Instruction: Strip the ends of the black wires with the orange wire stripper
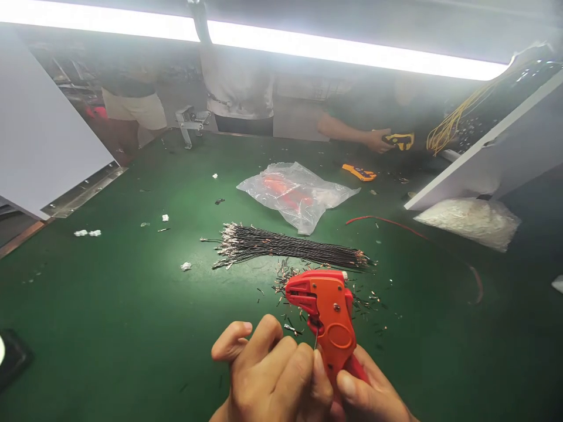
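A red and orange wire stripper (336, 310) stands upright over the table, its jaws pointing left. Its handles are in the grip of my right hand (373, 390). Close against its left side, my left hand (275, 375) is closed, thumb and finger pinching a thin dark wire (315, 339) whose upper end is at the cutter notch below the jaws. Most of that wire is hidden by my fingers. Behind the tool lies a bundle of black wires (290, 246), with metal terminals at the left ends and bare copper at the right. Small wire scraps (285, 274) are scattered around the stripper head.
A clear plastic bag (299, 196) with something red inside lies beyond the bundle. Farther right are yellow pliers (358, 172), a red wire (391, 223) and a bag of pale pieces (470, 220). Across the table, another person's hand (379, 140) holds a yellow tool.
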The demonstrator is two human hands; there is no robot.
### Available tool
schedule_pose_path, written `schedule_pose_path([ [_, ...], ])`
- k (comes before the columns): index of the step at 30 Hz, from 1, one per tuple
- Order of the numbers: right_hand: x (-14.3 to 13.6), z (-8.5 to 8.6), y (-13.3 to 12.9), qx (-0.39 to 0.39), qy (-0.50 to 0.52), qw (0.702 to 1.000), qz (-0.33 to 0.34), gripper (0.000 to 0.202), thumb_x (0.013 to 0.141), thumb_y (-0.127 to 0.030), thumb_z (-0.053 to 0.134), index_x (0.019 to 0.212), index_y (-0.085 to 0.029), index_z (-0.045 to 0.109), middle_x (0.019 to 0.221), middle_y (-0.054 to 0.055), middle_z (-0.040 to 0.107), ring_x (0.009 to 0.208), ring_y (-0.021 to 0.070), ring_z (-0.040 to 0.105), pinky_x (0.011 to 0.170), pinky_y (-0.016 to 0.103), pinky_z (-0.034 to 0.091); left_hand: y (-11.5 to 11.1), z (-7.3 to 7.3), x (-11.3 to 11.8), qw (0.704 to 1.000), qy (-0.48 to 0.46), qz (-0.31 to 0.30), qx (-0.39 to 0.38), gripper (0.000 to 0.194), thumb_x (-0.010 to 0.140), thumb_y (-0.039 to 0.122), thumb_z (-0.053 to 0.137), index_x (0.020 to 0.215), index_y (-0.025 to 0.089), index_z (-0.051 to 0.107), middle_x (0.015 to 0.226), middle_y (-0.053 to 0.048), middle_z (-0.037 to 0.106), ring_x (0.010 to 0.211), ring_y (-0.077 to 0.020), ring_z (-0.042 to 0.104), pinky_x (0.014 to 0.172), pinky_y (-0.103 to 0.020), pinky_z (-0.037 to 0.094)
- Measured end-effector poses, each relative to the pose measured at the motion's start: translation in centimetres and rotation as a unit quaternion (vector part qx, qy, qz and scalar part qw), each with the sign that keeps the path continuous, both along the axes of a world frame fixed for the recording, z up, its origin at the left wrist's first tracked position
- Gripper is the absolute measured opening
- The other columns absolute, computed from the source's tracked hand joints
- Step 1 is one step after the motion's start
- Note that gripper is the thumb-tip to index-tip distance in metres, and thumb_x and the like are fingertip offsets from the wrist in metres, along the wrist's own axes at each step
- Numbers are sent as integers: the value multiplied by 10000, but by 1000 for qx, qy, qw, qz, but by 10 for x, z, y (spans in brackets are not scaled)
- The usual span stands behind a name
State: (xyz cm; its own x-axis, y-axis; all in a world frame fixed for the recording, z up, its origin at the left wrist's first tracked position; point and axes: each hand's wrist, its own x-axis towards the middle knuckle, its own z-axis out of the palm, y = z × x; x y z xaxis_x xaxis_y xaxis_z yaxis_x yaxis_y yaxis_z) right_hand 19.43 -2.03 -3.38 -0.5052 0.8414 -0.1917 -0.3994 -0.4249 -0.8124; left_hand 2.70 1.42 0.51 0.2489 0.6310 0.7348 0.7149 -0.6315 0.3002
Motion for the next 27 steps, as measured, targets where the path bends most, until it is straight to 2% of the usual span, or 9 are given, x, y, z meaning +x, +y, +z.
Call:
schedule_pose_path([
  [3,0,1,1,4,-10,1000,-3,518,824,-680,653,782,-174,553,589,-30,476,502,74,375,531,248,285,0,-2,0,1000,14,-9,0,295,820,113,560,579,211,422,454,99,380,507,-113,400,740,-403,229],
  [7,-5,3,3,-17,10,1000,-18,496,818,-651,677,757,-168,582,588,-10,529,482,73,400,508,246,275,0,-3,3,1000,-20,-12,-4,281,817,90,550,590,210,433,462,94,369,519,-115,375,751,-407,224],
  [11,-6,3,1,-46,37,998,-38,491,802,-629,710,708,-169,565,567,-29,497,488,72,403,512,236,284,2,-3,6,1000,-23,-10,-6,289,804,71,545,589,207,408,464,93,364,531,-113,370,763,-413,212],
  [17,3,-1,-2,-76,21,997,-20,531,810,-678,702,801,-159,591,553,-35,548,463,72,427,491,216,277,5,-3,6,999,-23,-15,-30,299,820,64,554,598,201,408,471,99,387,527,-106,397,784,-420,212],
  [20,4,-2,-1,-70,33,997,-28,515,828,-667,689,807,-165,576,572,-45,525,476,70,419,498,212,285,6,-7,5,997,-34,-32,-64,282,846,78,538,611,198,437,490,96,403,529,-107,432,788,-417,213],
  [25,5,-4,1,-50,43,998,-22,507,847,-664,668,791,-173,557,549,-67,448,483,75,376,507,220,271,8,-7,7,995,-66,-30,-72,248,842,59,527,656,207,456,506,102,415,506,-105,425,783,-394,223],
  [27,7,-5,3,-40,64,997,-10,521,813,-667,694,833,-160,576,595,-38,496,523,89,406,523,226,283,8,-3,8,992,-98,-18,-72,225,840,65,511,679,218,473,522,105,433,490,-103,426,782,-383,228],
])
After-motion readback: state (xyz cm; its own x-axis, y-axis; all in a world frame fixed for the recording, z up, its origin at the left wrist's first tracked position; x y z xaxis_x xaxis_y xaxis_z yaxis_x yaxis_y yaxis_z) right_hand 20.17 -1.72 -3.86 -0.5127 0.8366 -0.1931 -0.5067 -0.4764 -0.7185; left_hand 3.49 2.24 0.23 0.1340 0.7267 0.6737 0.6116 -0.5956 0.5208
